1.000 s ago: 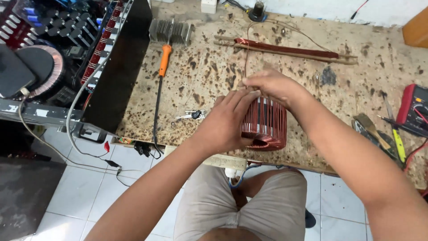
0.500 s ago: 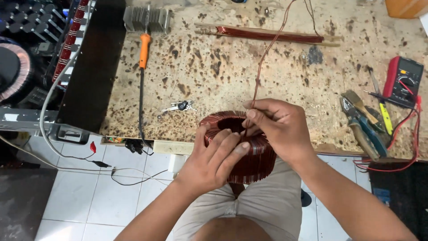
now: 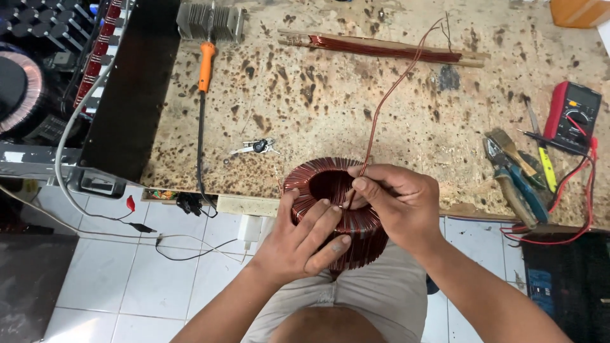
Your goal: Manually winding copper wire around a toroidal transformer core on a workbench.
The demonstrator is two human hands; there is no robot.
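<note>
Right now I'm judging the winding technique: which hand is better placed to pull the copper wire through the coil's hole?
Probably the right hand: it pinches the copper wire at the hole, while the left hand steadies the toroidal coil.

stained workbench (image 3: 330, 108), orange-handled soldering iron (image 3: 204, 70), keys (image 3: 255, 147), wire-wound stick (image 3: 381, 49), pliers (image 3: 511, 171), red multimeter (image 3: 572, 114)

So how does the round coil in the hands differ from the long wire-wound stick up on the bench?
The round coil is a fat ring, gripped by both hands at the bench edge; the wire-wound stick is long, thin, lying flat and untouched. Both carry reddish copper wire, one strand running between them.
</note>
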